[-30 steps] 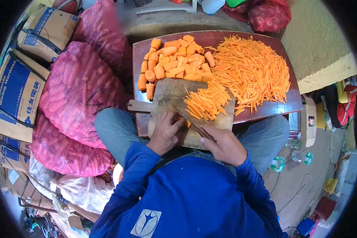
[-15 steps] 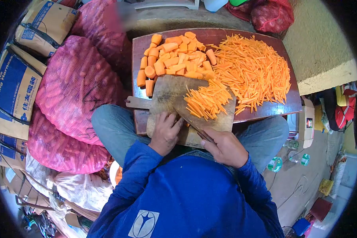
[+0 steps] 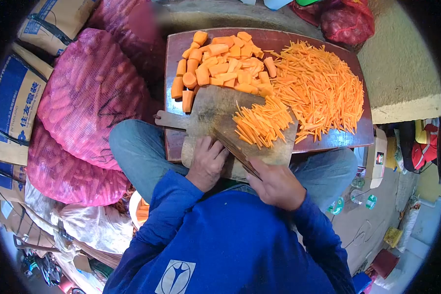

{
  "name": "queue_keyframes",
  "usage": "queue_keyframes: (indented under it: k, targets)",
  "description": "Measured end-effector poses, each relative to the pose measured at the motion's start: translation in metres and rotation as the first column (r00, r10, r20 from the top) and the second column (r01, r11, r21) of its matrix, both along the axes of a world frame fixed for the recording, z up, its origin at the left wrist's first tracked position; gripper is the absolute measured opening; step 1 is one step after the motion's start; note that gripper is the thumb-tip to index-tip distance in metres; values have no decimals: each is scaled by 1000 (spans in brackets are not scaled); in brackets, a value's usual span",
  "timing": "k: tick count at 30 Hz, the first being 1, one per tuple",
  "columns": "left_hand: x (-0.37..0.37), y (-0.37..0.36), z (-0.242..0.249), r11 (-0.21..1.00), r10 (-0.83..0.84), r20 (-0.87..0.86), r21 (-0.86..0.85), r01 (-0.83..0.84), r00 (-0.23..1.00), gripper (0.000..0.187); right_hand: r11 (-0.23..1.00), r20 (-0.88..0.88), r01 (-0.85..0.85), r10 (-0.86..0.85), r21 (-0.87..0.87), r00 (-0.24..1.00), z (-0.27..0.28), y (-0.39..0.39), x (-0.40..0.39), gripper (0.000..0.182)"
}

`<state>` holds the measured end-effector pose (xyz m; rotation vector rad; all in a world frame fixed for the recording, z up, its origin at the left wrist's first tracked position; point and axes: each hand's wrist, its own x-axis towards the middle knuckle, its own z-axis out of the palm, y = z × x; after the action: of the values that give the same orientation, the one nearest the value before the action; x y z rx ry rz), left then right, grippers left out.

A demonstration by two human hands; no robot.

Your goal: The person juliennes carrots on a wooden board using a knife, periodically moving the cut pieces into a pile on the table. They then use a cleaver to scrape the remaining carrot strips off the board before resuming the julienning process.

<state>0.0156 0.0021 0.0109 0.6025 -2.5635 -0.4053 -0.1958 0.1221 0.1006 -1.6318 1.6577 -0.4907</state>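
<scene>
A wooden cutting board (image 3: 201,105) lies across my lap and the near table edge. My right hand (image 3: 279,186) grips a knife (image 3: 236,153), its blade slanting up and left over the board. Close beside the blade, my left hand (image 3: 208,164) presses down on the board with curled fingers; whatever they hold is hidden. Cut carrot sticks (image 3: 263,122) lie on the board's right part. Beyond it, on the dark red table (image 3: 335,138), are peeled carrot chunks (image 3: 225,63) at left and a large heap of carrot strips (image 3: 323,93) at right.
Pink mesh sacks full of carrots (image 3: 93,103) stand at my left, beside stacked cardboard boxes (image 3: 14,98). A white tub (image 3: 136,208) with carrot pieces sits by my left thigh. Red net bags (image 3: 348,22) lie beyond the table. Plastic bottles (image 3: 356,197) are on the floor at right.
The knife has tilted, showing more of its blade's broad side. An orange bit beside my left fingers is now out of sight. The whole view has shifted slightly.
</scene>
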Motion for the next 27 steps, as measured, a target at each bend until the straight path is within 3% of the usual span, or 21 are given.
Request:
queue_keyframes:
  k: [5,8,11,17,19,27]
  targets:
    - [-2,-3,-3,1000,4,-71,-18,-5,997,36,996,5,-2,3,-89,1000,-11,-15,4,36]
    - [-3,-3,-2,999,28,-57,-17,-29,998,36,998,69,5,-1,-60,998,5,-2,0,42]
    - [-1,-1,-6,999,34,-53,-3,-34,998,36,1000,9,-5,4,15,1000,2,4,0,45]
    - [-5,-2,-9,998,48,-84,-44,-52,995,36,996,-4,-31,31,-86,1000,-7,-22,8,40]
    - [-3,-1,-8,997,70,-90,-38,-74,993,35,999,97,10,-7,-30,995,0,-9,4,37]
    - [-3,-1,-6,996,63,-75,-51,-67,995,35,996,33,15,-12,-85,999,-13,-22,9,34]
